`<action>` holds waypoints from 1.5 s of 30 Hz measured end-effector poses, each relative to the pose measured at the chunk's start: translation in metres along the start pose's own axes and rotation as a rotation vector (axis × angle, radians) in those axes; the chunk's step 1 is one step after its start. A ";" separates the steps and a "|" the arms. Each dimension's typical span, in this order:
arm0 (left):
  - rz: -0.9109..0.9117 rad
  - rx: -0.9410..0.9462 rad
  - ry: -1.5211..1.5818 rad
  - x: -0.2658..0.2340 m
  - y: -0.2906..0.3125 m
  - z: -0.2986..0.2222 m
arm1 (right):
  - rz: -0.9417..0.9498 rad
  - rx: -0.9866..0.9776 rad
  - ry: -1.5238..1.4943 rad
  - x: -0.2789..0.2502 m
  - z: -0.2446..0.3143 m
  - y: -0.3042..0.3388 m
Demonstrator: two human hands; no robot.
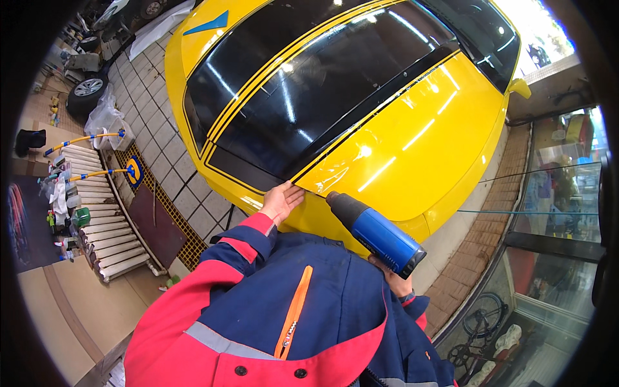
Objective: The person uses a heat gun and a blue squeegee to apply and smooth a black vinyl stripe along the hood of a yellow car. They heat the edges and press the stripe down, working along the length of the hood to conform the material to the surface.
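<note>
A blue heat gun (387,238) with a dark nozzle is in my right hand (394,280), which is mostly hidden behind it. The nozzle points at the edge of a yellow car (425,142), close to my left hand (282,201). My left fingers are closed together at that edge, by the corner of a broad glossy black panel (335,84) with yellow stripes. What they pinch, if anything, is hidden. Just beyond the fingertips the yellow surface shows wrinkled, bent reflections.
A blue triangular squeegee (206,24) lies on the car's far left. On the left stand a white ribbed radiator (116,245), yellow-handled tools (97,174), a loose wheel (88,87) and cardboard boxes (71,316). Glass doors (548,258) run along the right, with a bicycle (480,322) behind them.
</note>
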State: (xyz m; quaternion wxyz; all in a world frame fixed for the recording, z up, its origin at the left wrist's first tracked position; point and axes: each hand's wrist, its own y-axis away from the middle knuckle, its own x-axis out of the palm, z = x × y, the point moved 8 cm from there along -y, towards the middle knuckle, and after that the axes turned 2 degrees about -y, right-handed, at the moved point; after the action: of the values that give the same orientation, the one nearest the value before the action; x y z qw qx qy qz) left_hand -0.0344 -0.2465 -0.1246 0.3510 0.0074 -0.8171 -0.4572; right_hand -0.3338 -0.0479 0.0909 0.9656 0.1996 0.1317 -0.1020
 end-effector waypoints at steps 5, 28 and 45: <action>-0.248 0.167 -0.180 0.002 -0.009 -0.006 | -0.007 -0.059 -0.022 -0.003 -0.007 -0.001; -0.111 0.270 0.077 -0.010 -0.026 0.020 | 0.036 -0.465 0.174 -0.016 0.043 -0.019; -0.517 0.744 -1.428 0.062 0.047 -0.043 | -0.087 -0.014 -0.283 -0.060 -0.033 -0.017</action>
State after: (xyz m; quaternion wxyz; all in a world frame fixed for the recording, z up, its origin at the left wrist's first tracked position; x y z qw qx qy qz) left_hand -0.0421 -0.2718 -0.0398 -0.3907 0.0183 -0.9126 -0.1191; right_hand -0.4021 -0.0411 0.0733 0.9706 0.1707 0.0036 -0.1697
